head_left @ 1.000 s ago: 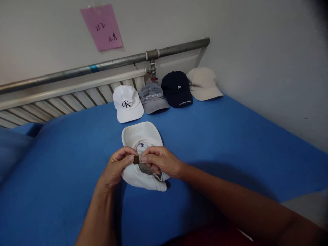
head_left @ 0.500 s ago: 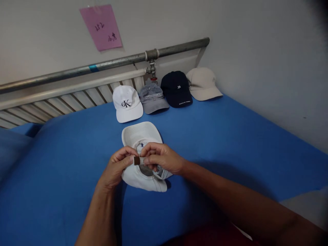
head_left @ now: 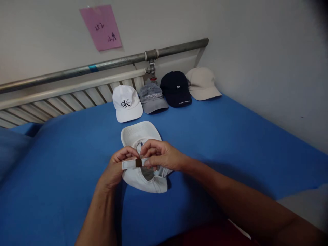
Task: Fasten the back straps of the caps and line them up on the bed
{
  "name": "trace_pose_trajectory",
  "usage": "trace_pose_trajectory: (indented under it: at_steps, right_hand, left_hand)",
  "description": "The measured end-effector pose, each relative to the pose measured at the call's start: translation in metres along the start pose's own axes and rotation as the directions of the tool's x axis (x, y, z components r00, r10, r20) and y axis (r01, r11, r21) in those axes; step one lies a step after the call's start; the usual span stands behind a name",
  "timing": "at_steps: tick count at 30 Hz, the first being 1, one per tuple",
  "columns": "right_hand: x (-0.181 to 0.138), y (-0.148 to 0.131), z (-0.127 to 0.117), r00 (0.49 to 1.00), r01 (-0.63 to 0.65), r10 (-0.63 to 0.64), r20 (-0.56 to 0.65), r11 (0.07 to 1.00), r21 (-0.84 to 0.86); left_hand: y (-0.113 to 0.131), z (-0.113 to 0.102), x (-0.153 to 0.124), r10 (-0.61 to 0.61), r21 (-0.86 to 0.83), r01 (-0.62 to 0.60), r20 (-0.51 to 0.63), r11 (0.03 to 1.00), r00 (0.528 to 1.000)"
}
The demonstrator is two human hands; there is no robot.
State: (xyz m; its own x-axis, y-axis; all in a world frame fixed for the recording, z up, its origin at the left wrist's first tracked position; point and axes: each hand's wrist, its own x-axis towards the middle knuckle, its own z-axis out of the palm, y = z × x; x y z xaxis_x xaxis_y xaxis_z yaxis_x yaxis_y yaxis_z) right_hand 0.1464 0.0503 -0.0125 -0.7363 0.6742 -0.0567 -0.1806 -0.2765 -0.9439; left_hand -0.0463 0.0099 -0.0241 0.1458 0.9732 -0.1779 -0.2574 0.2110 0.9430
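Observation:
A white baseball cap (head_left: 145,182) lies upside down on the blue surface, its brim pointing away from me. Across its back opening runs a white strap (head_left: 128,164) with a brown buckle or loop (head_left: 138,162) around it. My left hand (head_left: 115,167) is closed at the strap's left part, its thumb partly hidden behind the free end. With thumb and fingers, my right hand (head_left: 164,156) pinches the strap just right of the brown piece. Both hands cover part of the cap's inside, where a dark printed mark shows.
Behind stands a row of caps: a white cap (head_left: 128,109), a grey cap (head_left: 153,102), a navy cap (head_left: 176,94) and a beige cap (head_left: 203,83). A radiator (head_left: 77,99) and metal pipe (head_left: 115,62) line the wall, below a pink paper (head_left: 102,36).
A longer white strap end now sticks out left of the brown piece, over my left thumb. The brown piece has shifted slightly right.

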Motion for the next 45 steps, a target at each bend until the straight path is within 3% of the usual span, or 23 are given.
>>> trace_pose_trajectory:
  at_steps: [3,7,14,31,45]
  right_hand:
    - [0.000,-0.001,0.001,1.000,0.006,-0.006,-0.003,1.000,-0.018]
    - [-0.002,-0.005,-0.003,1.000,0.002,-0.003,-0.015,0.998,-0.062]
    - [-0.003,-0.005,-0.003,1.000,0.011,-0.011,-0.004,1.000,-0.019]
    - [-0.002,-0.004,0.002,1.000,-0.001,0.000,-0.032,1.000,-0.030]
    - [-0.003,-0.001,0.003,0.999,0.040,-0.039,0.024,0.999,-0.029]
  left_hand:
    - [0.000,0.002,0.001,0.013,-0.004,-0.013,0.010,1.000,1.000]
    - [0.001,0.003,0.001,0.077,0.014,-0.076,-0.064,0.997,0.995]
    - [-0.001,0.003,0.000,0.040,0.032,-0.039,-0.034,0.999,0.999]
    - [-0.001,0.002,0.000,0.082,0.065,-0.077,-0.075,0.995,0.994]
    - [0.000,0.003,-0.001,0.072,0.082,-0.074,0.025,0.994,0.997]
